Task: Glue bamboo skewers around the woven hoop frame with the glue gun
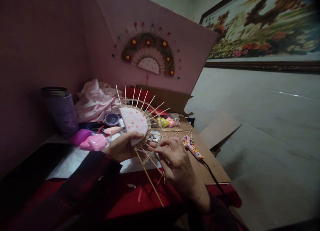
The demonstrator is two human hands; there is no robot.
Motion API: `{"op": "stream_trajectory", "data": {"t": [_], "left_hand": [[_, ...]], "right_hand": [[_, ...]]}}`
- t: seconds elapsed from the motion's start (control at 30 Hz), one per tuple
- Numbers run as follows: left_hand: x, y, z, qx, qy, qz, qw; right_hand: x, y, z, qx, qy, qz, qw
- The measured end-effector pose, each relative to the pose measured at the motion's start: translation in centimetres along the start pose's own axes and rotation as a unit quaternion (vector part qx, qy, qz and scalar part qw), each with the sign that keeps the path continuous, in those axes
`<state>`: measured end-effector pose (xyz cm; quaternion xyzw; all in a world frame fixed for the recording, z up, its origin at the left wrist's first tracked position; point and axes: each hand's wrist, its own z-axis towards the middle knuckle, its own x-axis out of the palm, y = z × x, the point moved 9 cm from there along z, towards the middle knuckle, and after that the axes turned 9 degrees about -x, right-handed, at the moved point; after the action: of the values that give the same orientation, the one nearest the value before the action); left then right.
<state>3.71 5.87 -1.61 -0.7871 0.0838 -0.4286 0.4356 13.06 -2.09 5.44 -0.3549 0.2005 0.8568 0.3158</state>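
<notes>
A half-round craft fan is held up in front of me, its centre covered in white fabric with small reddish spots. Thin wooden sticks radiate from its curved edge, and an outer arc of twine runs across them. My left hand grips the lower part of the fan, thumb on the fabric. At the lower right sticks, my right hand has thumb and fingers pinched on the twine. The exact point of contact is partly hidden by the fingers.
A finished-looking fan is pinned to a pink board behind. Around the work lie a purple tumbler, crumpled fabric, pink packets, loose sticks and a flower-patterned glue gun with a black cord on cardboard.
</notes>
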Motion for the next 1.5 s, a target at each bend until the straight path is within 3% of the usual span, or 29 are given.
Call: {"op": "stream_trajectory", "data": {"t": [0.33, 0.57, 0.73, 0.83, 0.93, 1.07, 1.3, 1.5], "left_hand": [[0.0, -0.1, 0.1, 0.007, 0.015, 0.005, 1.0], [0.0, 0.0, 0.0, 0.005, 0.006, 0.006, 1.0], [0.2, -0.1, 0.0, -0.003, 0.014, 0.004, 1.0], [0.0, -0.1, -0.1, -0.004, 0.006, 0.009, 1.0], [-0.1, 0.0, -0.2, -0.005, -0.006, 0.008, 1.0], [-0.1, -0.1, -0.2, 0.002, -0.007, 0.007, 1.0], [0.2, -0.1, 0.1, 0.004, 0.021, 0.009, 1.0], [0.1, -0.1, -0.1, 0.0, 0.0, 0.015, 1.0]], "right_hand": [[-0.7, -0.3, -0.4, 0.01, -0.043, 0.008, 0.999], [-0.3, -0.4, -0.4, 0.014, -0.025, 0.014, 1.0], [-2.5, -1.0, -1.3, 0.022, -0.135, 0.019, 0.99], [-3.2, -2.0, -2.1, 0.064, -0.186, 0.035, 0.98], [-2.4, -2.7, -2.5, 0.1, -0.159, 0.06, 0.98], [-1.0, -1.8, -2.3, 0.072, -0.115, 0.104, 0.985], [-0.5, -0.7, -1.9, 0.035, -0.1, 0.115, 0.988], [-0.9, -0.8, -2.0, 0.038, -0.106, 0.107, 0.988]]}}
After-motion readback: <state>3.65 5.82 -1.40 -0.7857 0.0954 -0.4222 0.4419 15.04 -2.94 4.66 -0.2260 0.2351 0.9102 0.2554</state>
